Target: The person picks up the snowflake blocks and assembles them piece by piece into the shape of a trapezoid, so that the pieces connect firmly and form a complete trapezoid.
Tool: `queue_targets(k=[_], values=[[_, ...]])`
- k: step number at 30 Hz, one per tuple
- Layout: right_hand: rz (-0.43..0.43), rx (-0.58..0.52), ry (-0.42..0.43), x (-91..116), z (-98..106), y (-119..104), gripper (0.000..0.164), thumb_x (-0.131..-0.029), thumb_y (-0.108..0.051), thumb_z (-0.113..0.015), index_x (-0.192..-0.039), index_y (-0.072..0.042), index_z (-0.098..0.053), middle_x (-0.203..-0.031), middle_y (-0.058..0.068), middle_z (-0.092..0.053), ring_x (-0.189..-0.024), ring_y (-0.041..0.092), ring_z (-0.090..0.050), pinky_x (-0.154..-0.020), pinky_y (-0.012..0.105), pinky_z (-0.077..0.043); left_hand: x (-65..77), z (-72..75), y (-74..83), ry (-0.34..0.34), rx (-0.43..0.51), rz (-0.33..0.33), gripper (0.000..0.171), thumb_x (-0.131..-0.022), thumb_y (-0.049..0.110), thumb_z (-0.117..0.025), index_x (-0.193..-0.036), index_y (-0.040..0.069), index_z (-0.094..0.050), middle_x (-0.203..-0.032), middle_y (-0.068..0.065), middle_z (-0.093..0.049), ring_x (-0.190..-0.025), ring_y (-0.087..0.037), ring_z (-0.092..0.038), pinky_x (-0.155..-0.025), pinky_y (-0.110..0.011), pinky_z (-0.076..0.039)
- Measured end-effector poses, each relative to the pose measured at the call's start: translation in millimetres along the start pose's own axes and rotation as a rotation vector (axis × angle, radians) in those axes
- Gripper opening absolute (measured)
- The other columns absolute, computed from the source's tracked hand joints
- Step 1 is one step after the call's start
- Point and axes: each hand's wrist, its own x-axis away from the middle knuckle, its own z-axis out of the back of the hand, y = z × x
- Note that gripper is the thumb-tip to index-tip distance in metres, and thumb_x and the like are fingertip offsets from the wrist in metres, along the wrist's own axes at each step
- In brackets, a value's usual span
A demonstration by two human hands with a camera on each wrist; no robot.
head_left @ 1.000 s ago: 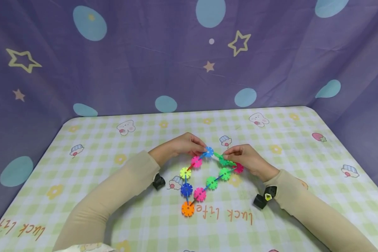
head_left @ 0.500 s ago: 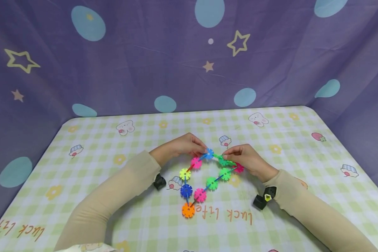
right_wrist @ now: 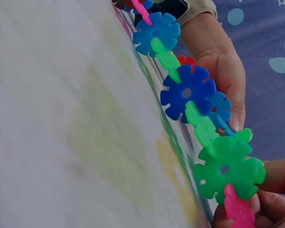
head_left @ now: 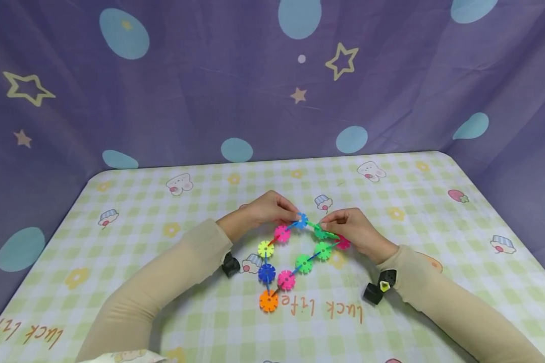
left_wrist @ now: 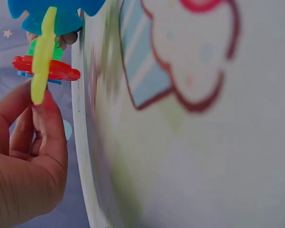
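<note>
A loop of slotted plastic snowflake discs in several colours lies on the table. At its far end is a light blue disc (head_left: 302,220), linked to a green disc (head_left: 320,231) by a green disc seen nearly edge-on. My left hand (head_left: 272,207) pinches the loop at the light blue disc. My right hand (head_left: 356,231) pinches the green side just right of it. An orange disc (head_left: 268,301) forms the near corner. In the left wrist view a yellow disc (left_wrist: 43,57) stands edge-on by my fingers. The right wrist view shows a green disc (right_wrist: 228,168) beside my right fingertips.
A checked, printed cloth covers the table (head_left: 200,312). Its far edge meets a purple curtain (head_left: 186,101). Black wrist cameras hang below each cuff, the left camera (head_left: 230,264) beside the loop and the right camera (head_left: 373,293) over the cloth.
Both hands keep their grip on the loop in nearly the same place. The light blue disc dips slightly nearer, then rises a little again. The head view shifts slightly.
</note>
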Motion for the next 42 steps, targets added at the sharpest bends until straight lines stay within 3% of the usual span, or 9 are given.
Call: queue_targets(k=[8,17,27,42], values=[[0.038,-0.045,0.05,-0.5,-3.0,1.9,0.021,-0.085,-0.005,-0.067,-0.097,0.013,-0.067,-0.072,-0.005,-0.067,-0.064,0.005,-0.056,-0.059,0.018,-0.047,-1.3,1.4,-0.7,0.006,0.06,-0.029,0.021,-0.083,0.005,-0.07,-0.099,-0.009,-0.07,-0.067,0.002,-0.068,-0.06,-0.008,-0.061,-0.058,-0.022,-0.051],[0.043,-0.047,0.043,-0.4,-3.6,2.5,0.021,-0.086,-0.003,-0.066,-0.096,0.015,-0.065,-0.07,-0.006,-0.066,-0.061,0.005,-0.054,-0.055,0.018,-0.046,-2.3,0.7,-0.8,-0.038,0.002,-0.038,0.018,-0.082,0.005,-0.071,-0.095,-0.008,-0.071,-0.068,0.0,-0.068,-0.059,-0.009,-0.061,-0.059,-0.024,-0.052],[0.046,-0.081,0.067,0.0,-4.4,0.3,0.023,-0.087,-0.002,-0.064,-0.098,0.017,-0.063,-0.073,-0.005,-0.067,-0.066,0.004,-0.057,-0.061,0.017,-0.047,-5.0,-2.5,-6.5,0.029,0.08,-0.024,0.02,-0.083,0.003,-0.07,-0.098,-0.01,-0.069,-0.071,-0.002,-0.069,-0.061,-0.01,-0.062,-0.063,-0.026,-0.055],[0.048,-0.067,0.081,0.7,-7.6,0.3,0.019,-0.087,0.0,-0.062,-0.096,0.016,-0.064,-0.071,-0.004,-0.065,-0.063,0.005,-0.055,-0.059,0.018,-0.046,-3.3,-6.8,-5.9,0.031,0.098,-0.014,0.022,-0.083,0.002,-0.07,-0.101,-0.01,-0.069,-0.074,-0.001,-0.069,-0.064,-0.008,-0.063,-0.066,-0.025,-0.055]])
